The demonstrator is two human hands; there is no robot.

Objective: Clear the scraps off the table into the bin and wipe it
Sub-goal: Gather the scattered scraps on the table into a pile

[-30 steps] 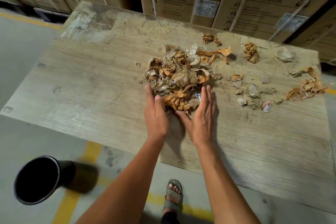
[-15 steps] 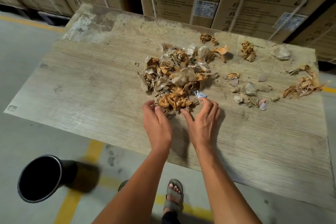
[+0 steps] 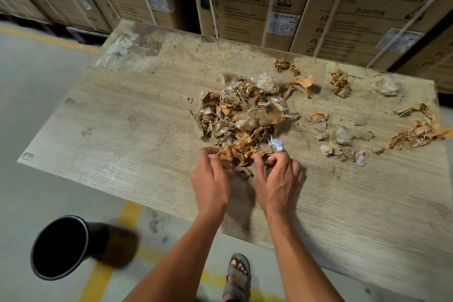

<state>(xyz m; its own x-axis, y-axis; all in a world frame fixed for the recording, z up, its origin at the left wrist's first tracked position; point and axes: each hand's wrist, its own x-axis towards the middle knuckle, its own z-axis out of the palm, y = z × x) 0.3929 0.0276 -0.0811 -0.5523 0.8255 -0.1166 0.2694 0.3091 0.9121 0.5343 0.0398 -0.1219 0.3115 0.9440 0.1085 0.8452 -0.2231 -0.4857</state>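
A heap of crumpled brown paper and clear plastic scraps [image 3: 245, 117] lies in the middle of the worn wooden table [image 3: 122, 130]. My left hand [image 3: 210, 179] and my right hand [image 3: 279, 179] sit at the heap's near edge, fingers curled into the closest brown scraps and gripping them. More loose scraps [image 3: 343, 142] are scattered to the right, with a long orange strip bundle [image 3: 416, 130] near the right edge. A black bin [image 3: 61, 247] stands on the floor at the lower left, its mouth open toward me.
Stacked cardboard boxes [image 3: 257, 2] line the wall just behind the table. Yellow floor tape [image 3: 103, 265] runs past the bin. My sandalled foot [image 3: 236, 277] is under the table's near edge. The table's left half is bare wood.
Both hands have pulled back from flat against the heap and their fingers have curled round the nearest scraps. The view has shifted slightly closer.
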